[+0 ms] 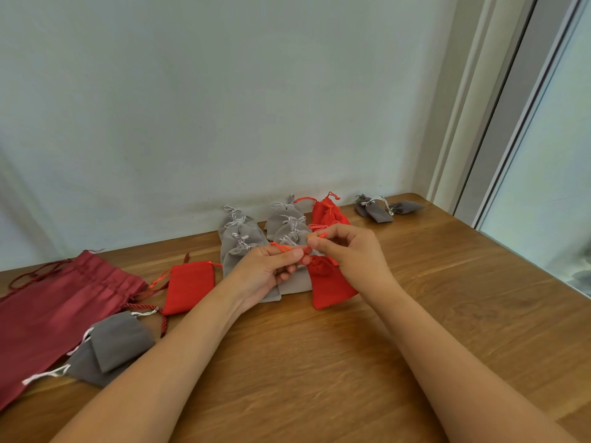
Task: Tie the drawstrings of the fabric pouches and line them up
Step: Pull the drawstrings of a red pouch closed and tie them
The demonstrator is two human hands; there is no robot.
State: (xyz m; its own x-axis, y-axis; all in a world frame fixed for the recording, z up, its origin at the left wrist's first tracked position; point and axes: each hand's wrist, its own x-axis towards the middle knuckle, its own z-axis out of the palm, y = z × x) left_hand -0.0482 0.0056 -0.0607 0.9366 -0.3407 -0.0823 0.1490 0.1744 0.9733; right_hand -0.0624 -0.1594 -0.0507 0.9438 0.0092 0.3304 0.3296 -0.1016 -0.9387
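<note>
Red pouch (331, 284): mouth gathered; placed mid-table (319, 362), just right of two rows of tied grey pouches (238, 243); its drawstring (280, 247) is pinched by left hand (267, 271) and right hand (350, 251), fingers curled; untied red pouch (188, 287) is laid further left.

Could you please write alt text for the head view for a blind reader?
The left hand and right hand pinch the orange drawstrings of a red pouch over a wooden table. Behind lie rows of tied grey pouches and red pouches; untied pouches lie at left.
</note>
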